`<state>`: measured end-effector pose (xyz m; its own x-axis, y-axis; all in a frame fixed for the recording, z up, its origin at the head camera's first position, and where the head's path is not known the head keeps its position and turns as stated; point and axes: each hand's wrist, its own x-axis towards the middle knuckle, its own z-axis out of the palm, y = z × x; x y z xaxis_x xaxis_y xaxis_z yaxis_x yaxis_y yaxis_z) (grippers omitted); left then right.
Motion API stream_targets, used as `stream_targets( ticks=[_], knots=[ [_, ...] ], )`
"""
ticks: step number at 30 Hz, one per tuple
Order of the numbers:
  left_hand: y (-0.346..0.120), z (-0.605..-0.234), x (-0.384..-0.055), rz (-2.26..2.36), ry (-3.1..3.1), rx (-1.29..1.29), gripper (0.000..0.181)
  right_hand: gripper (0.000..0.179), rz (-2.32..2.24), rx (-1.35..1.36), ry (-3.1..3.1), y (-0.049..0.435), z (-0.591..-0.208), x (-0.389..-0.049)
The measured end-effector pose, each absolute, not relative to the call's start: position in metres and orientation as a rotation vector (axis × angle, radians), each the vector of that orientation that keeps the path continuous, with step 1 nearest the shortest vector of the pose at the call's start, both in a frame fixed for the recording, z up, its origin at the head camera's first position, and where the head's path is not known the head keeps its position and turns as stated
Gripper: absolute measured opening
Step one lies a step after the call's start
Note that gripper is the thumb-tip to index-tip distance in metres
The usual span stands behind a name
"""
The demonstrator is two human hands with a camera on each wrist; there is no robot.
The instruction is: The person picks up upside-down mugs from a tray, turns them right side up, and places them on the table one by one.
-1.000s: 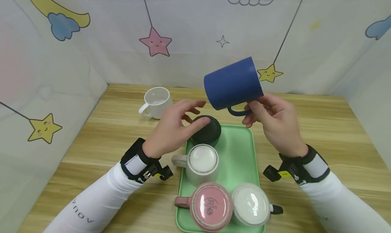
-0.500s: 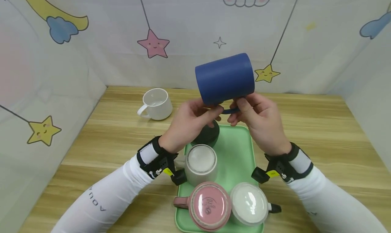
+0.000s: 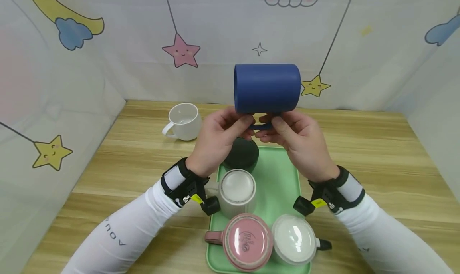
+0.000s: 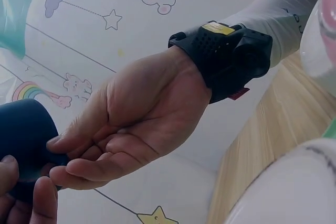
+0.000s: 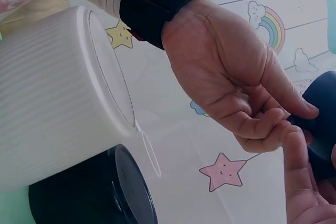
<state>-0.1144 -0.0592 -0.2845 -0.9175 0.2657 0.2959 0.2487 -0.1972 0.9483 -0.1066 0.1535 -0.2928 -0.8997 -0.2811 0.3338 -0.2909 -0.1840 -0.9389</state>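
A blue mug (image 3: 267, 88) lies sideways in the air above the tray's far end, its handle pointing down toward me. With thumb and fingers, my left hand (image 3: 215, 140) pinches the left part of the mug by the handle. My right hand (image 3: 305, 142) grips it from the other side, thumb on the handle's right end. Fingertips of both hands nearly meet under the mug. In the left wrist view the left thumb (image 4: 58, 142) presses the mug's dark blue side. Below the hands stands a black cup (image 3: 241, 154), partly covered by the left hand.
A green tray (image 3: 276, 174) bears an upside-down ribbed white mug (image 3: 237, 188), an upside-down pink mug (image 3: 248, 242) and an upside-down white mug (image 3: 294, 240) with a black handle tip. Left of the hands, a white cup (image 3: 185, 122) stands upright on the wooden table (image 3: 143, 146).
My left hand has come in from the left and taken hold of the blue mug. The mug has gone from tilted to level, and my right hand has shifted left.
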Motion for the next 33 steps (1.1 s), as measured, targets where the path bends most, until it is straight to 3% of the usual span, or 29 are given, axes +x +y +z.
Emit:
stream_targets(
  ticks=[11, 33],
  knots=[
    [-0.081, -0.286, -0.122, 2.355, 2.162, 0.658, 0.014, 0.042, 2.218, 0.714, -2.212, 0.168, -0.291, -0.11],
    [-0.128, -0.3, -0.139, 2.145, 2.719, 0.61, 0.013, 0.045, 1.531, 0.612, -2.456, 0.228, -0.294, -0.099]
  ],
)
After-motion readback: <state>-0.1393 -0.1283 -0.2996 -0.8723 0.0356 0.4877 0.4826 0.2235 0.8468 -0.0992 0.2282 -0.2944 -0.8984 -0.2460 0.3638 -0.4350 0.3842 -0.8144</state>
